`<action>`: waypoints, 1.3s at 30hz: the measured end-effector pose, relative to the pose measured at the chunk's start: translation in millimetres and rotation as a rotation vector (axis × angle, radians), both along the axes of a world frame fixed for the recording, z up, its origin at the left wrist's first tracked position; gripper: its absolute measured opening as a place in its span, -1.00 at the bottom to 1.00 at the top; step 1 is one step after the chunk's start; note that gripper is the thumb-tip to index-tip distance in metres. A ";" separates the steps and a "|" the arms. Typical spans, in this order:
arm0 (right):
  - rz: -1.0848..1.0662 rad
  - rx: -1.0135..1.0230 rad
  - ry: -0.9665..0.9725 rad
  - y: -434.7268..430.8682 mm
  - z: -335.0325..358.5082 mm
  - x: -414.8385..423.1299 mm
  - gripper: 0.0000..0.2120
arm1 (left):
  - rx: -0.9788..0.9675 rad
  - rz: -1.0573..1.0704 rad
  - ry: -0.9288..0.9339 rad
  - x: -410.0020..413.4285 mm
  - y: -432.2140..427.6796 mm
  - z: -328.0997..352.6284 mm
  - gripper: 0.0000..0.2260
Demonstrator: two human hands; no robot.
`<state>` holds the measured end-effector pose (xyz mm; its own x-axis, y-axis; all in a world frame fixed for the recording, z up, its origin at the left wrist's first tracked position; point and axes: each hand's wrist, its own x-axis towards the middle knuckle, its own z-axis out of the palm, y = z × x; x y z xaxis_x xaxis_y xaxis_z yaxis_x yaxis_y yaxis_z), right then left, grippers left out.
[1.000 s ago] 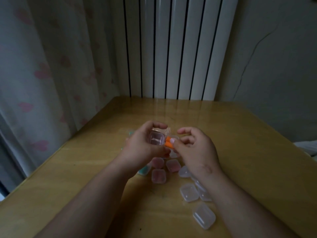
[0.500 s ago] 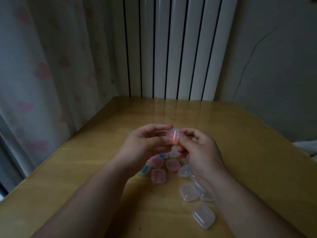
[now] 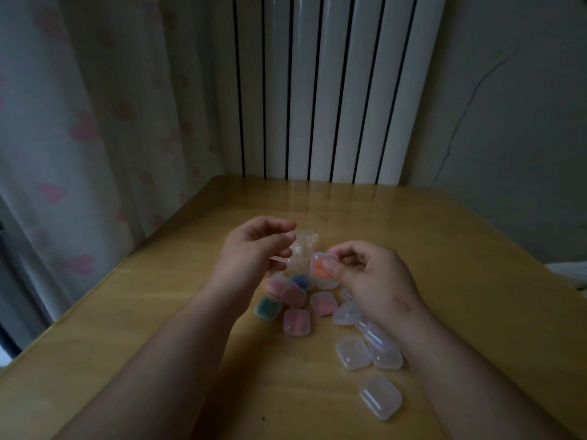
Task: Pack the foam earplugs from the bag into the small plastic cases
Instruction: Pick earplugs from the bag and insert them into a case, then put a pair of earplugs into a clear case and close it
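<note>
Left hand [image 3: 251, 252] has released the case [image 3: 320, 265] pinched by right hand [image 3: 371, 277]

Two hands [image 3: 254, 249] [image 3: 374, 281], one bag [image 3: 303, 249], one orange case [image 3: 319, 268].

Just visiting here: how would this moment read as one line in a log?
left hand: loose, empty, beside bag | right hand: pinches case holding orange earplugs | table: filled cases, clear cases

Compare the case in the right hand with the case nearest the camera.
The small translucent plastic case is pinched in the right hand above the wooden table; the clear rounded case nearest the camera lies flat on it. The held one shows orange inside; the near one looks empty. Both are small and rounded.
</note>
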<state>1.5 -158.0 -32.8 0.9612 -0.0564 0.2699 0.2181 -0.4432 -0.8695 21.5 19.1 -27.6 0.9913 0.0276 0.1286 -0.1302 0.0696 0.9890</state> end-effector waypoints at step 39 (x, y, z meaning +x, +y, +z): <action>0.107 -0.627 0.131 44.2 0.6 88.4 -0.81 | 1.077 0.254 -0.132 46.0 22.7 -35.4 -0.77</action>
